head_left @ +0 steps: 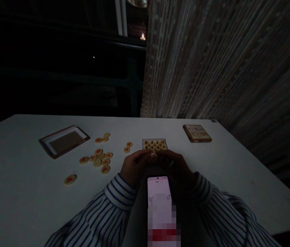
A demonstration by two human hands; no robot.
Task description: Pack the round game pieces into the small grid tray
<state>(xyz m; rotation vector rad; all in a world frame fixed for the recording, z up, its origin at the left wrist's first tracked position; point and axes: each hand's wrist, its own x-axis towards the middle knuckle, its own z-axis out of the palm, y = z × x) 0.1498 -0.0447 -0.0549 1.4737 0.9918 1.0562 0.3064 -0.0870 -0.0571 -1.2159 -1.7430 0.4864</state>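
Both hands meet over the near edge of a small box tray (pixel 142 144), in which several xiangqi pieces (pixel 158 142) with dark characters lie in rows. A round, pale xiangqi piece (pixel 154 156) is pinched between the fingertips of my left hand (pixel 134 167) and my right hand (pixel 179 167). The fingers are closed, and the dim light hides part of their grip. My hands cover the tray's near part. To the left, several loose xiangqi pieces (pixel 98 151) lie on the white table, some showing red characters and some blank sides.
An open shallow box lid (pixel 53 154) lies at the left of the table (pixel 227 192). A flat printed box (pixel 197 133) lies at the far right. Two red-marked pieces (pixel 126 150) sit left of the tray. A lit phone (pixel 158 187) is below my hands. A string curtain (pixel 186 68) hangs behind.
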